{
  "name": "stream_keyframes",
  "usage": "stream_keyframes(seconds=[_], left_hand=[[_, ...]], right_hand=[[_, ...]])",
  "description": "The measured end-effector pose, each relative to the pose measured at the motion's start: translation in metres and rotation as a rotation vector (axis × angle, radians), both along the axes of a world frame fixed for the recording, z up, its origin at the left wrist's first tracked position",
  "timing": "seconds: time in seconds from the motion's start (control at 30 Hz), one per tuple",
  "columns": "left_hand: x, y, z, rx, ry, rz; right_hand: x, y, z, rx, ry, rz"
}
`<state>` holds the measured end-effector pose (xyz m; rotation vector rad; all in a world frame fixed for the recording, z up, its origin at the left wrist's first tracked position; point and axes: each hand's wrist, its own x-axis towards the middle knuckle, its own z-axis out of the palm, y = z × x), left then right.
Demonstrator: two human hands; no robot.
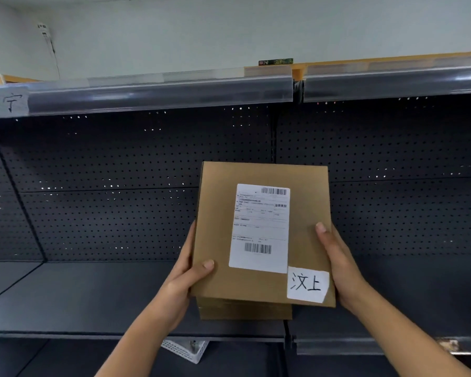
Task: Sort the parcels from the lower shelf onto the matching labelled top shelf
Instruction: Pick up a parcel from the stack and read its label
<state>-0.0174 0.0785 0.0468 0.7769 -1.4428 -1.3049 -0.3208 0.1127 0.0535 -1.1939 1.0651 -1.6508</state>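
So both the left hand point(186, 278) and right hand point(337, 265) are clamped on the parcel point(261, 232), held up before the shelves. Its tag point(307, 285) reads 汶上; I'd match that before lifting it onto the top shelf point(161, 91).

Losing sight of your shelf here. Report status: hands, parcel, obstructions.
Left hand and right hand both in grip on brown cardboard parcel, handwritten tag 汶上. Parcel held up before dark pegboard shelf. Only visible top label reads 济宁. Nothing obstructing.
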Motion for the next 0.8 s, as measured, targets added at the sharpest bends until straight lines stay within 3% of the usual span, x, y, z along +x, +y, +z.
stream_keyframes(seconds=[0.17, 0.33, 0.53, 0.8], left_hand=[[-0.015, 0.003, -0.006, -0.052, -0.017, 0.061], [-0.020, -0.002, -0.006, -0.048, -0.006, 0.167], [-0.021, -0.003, -0.005, 0.045, 0.102, 0.152], [-0.017, 0.008, 0.006, 0.151, 0.252, 0.138]], right_hand=[[0.001, 0.004, -0.008, -0.117, -0.009, -0.090], [0.000, 0.005, -0.007, -0.131, 0.142, -0.184], [-0.003, 0.008, 0.007, -0.072, 0.195, -0.066], [0.011, 0.034, 0.027, -0.192, 0.247, 0.119]])
